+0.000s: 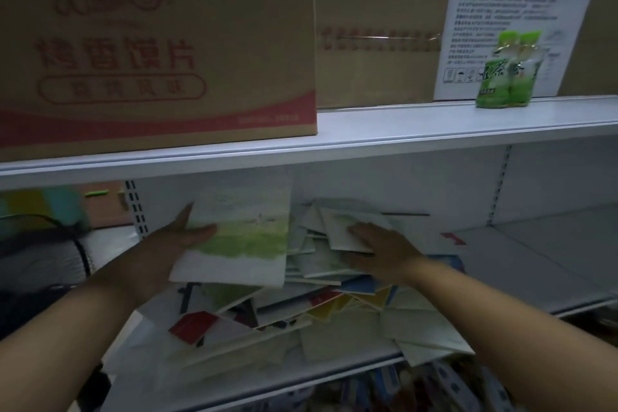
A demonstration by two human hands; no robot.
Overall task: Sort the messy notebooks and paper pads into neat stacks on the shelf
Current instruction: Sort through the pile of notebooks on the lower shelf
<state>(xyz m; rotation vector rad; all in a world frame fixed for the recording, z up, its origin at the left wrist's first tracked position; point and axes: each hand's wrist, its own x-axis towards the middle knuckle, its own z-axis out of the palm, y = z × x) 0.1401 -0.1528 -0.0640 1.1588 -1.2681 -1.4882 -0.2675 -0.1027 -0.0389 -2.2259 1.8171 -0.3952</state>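
Clutter covered the shelf (521,264) in front of you: a heap (337,314) of notebooks and paper pads lay at all angles, overlapping, with a few corners poking past the front edge. Your left hand (174,244) gripped a green-covered notebook (247,237), thumb pressed across the front cover and fingers hidden behind it. You held it tilted, lifted clear above the left part of the heap. Your right hand (381,251) lay on a pale pad (341,227) at the top of the heap, just beside the notebook, with the fingers stretched over the pad's lower right corner. Your thumb was out of sight, so I cannot tell whether you were pinching the pad or only pressing on it. To the right of the heap the shelf surface showed bare. On the upper shelf (401,130) stood a cardboard box (157,43) with red print, and further right two green packs (505,73) side by side, touching.
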